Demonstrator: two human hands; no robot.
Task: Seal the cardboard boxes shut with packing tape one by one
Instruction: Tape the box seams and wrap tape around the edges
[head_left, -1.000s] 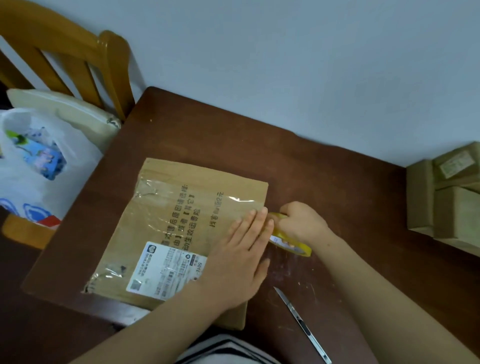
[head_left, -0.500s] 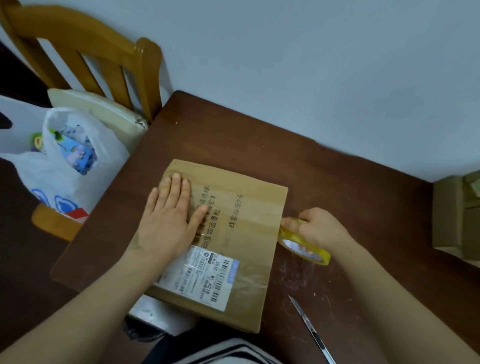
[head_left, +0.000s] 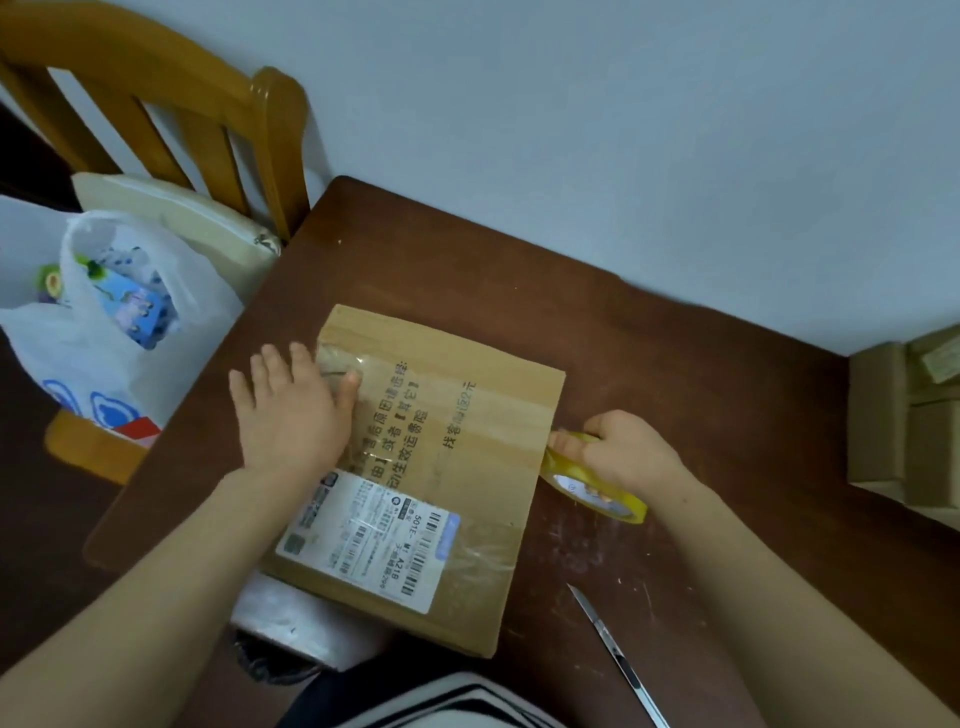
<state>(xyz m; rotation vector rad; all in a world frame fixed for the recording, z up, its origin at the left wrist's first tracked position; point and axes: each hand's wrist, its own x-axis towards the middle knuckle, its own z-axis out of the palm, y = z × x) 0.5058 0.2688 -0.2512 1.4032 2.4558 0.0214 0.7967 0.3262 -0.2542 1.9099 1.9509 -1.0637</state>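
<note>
Presses cardboard box (head_left: 467, 441) flat to counter (head_left: 701, 405) with left hand (head_left: 291, 415), fingers (head_left: 270, 364) straight, slightly spread; grips yellow tape roll (head_left: 602, 493) at box's right edge with right hand (head_left: 628, 452), fingers curled round it.

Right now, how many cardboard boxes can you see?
4: one box on the table under the left hand; three boxes stacked at the right edge, more maybe cut off.
</note>
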